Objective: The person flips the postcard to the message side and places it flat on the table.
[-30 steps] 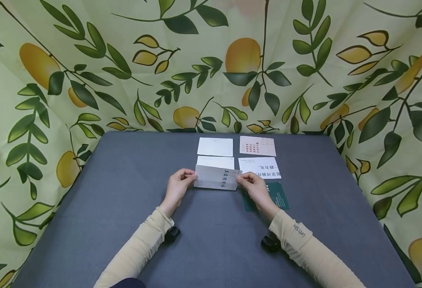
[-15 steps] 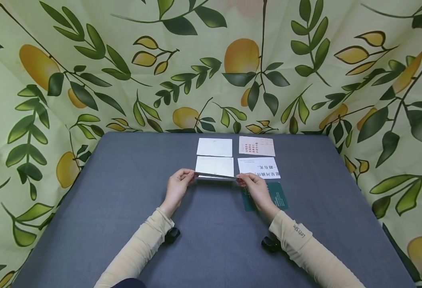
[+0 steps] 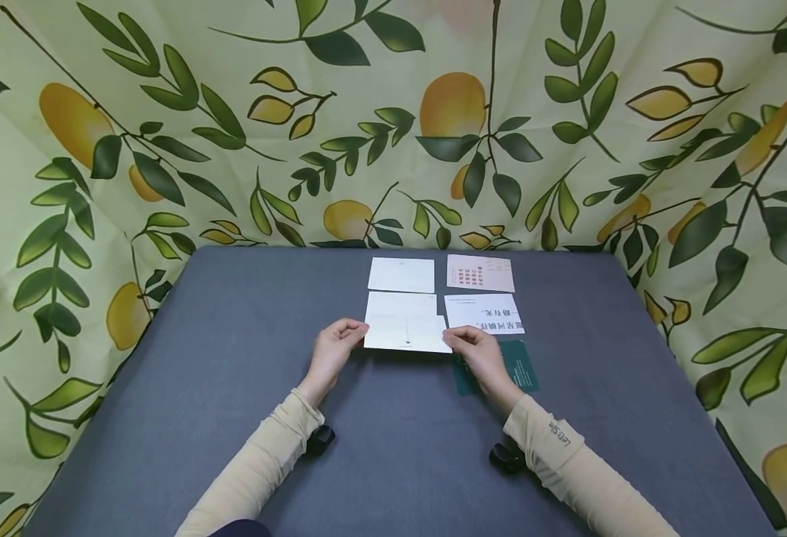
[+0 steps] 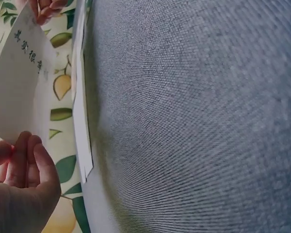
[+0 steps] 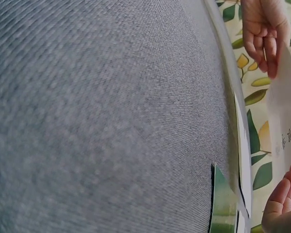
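Between both hands a postcard [image 3: 406,333] is held up over the table, its white back with a thin dividing line facing the head view. Handwritten-style characters show on its other side in the left wrist view. The left hand [image 3: 333,350] pinches the postcard's left edge between thumb and fingers. At the opposite edge, the right hand [image 3: 479,358] pinches it the same way. Just behind, a white card [image 3: 400,302] lies on the table, partly covered by the held one. A green card [image 3: 519,365] lies under the right hand, which hides part of it.
Another white card [image 3: 401,274] and a pinkish card with red print [image 3: 480,272] lie toward the table's far edge. A white card with dark characters [image 3: 483,307] lies right of the held one. A leaf-and-fruit patterned curtain [image 3: 366,134] hangs behind the grey table [image 3: 232,358].
The postcard has turned over between the fingers: its lettered side faced up, then it stood edge-on, and now its plain lined side shows. Both hands stay in about the same place.
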{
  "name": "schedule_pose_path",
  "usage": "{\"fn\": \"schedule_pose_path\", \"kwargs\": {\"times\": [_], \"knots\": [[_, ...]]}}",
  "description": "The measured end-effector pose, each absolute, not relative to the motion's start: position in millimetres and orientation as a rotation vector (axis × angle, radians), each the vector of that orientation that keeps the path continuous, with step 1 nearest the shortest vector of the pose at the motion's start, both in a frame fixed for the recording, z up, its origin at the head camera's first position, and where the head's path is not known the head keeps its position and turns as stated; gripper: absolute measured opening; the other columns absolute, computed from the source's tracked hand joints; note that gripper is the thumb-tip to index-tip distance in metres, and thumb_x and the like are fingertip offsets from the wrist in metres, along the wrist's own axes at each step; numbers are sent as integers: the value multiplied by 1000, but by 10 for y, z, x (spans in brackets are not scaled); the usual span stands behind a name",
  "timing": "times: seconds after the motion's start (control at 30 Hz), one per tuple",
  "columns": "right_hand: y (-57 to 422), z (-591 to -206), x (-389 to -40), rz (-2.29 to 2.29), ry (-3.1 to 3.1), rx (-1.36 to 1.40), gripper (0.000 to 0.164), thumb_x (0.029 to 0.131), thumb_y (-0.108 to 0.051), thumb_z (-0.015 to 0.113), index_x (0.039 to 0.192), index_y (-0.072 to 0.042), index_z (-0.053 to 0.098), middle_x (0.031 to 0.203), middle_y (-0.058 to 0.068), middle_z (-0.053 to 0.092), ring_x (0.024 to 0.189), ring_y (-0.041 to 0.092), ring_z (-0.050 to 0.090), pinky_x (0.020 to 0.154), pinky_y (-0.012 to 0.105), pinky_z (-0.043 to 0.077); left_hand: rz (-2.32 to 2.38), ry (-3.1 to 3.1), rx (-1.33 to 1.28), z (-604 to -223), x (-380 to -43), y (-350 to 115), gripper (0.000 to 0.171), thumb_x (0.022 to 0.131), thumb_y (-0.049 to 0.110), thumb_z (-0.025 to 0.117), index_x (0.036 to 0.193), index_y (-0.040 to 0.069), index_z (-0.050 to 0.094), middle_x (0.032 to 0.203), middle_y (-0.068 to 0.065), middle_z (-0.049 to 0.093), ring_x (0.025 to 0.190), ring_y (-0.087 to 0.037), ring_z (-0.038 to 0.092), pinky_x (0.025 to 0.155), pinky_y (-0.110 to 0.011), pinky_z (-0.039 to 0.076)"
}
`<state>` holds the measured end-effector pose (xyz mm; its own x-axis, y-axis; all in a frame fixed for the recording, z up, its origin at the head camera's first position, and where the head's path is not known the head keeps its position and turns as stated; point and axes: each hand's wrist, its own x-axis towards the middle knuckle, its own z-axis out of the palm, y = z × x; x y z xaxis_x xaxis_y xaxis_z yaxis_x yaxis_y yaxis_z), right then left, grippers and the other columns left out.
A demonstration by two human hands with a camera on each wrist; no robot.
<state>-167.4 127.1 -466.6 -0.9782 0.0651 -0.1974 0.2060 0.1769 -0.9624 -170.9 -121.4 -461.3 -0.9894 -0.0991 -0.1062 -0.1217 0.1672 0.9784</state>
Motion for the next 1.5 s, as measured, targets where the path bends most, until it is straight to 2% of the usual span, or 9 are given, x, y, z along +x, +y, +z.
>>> {"fn": "schedule_pose_path", "kwargs": {"times": [0.17,0.27,0.53,0.73,1.0,1.3,1.5], "knots": [[1262,-4692,-1657,-1797,2421,237,21,85,-17,67,100,-3,69,89,4,69,74,10,55,67,23,46,1930,2446,-201,-4645,-1687,-1238,15,85,12,66,97,5,71,91,-11,72,81,-9,62,71,-23,47],[1256,-4714,-1656,-1659,2535,158,24,85,-17,66,106,-5,67,88,8,68,71,11,53,64,22,43,1899,2464,-176,-4656,-1675,-1250,20,85,13,66,103,8,70,90,-10,73,82,-8,61,70,-21,46],[1231,-4732,-1620,-1346,2711,-43,37,84,-18,65,119,-5,61,79,4,63,62,11,49,56,21,37,1742,2564,-127,-4652,-1679,-1289,31,82,12,66,113,6,68,80,-7,72,61,-9,49,58,-20,38],[1220,-4730,-1608,-1260,2735,-110,44,83,-18,67,123,0,59,78,4,63,62,10,48,57,21,36,1488,2669,-63,-4650,-1668,-1321,32,80,12,68,111,4,68,77,-8,70,58,-9,50,57,-22,39],[1174,-4758,-1602,-1132,2754,-175,43,83,-18,67,120,1,60,68,0,55,57,10,43,56,23,33,1349,2739,-31,-4701,-1689,-1339,30,79,15,70,106,0,69,71,-7,66,51,-10,44,50,-22,35],[1143,-4758,-1615,-1051,2741,-189,34,83,-16,66,112,0,63,58,-2,45,50,10,37,51,22,28,1271,2763,-3,-4708,-1704,-1338,26,77,14,71,99,-1,71,75,-8,70,59,-9,55,57,-22,43],[1126,-4756,-1643,-1007,2740,-198,26,83,-15,67,105,-1,65,55,-3,41,49,9,34,50,22,26,1192,2806,52,-4695,-1710,-1323,25,76,13,71,96,-1,71,72,-8,68,58,-10,53,57,-22,43]]}}
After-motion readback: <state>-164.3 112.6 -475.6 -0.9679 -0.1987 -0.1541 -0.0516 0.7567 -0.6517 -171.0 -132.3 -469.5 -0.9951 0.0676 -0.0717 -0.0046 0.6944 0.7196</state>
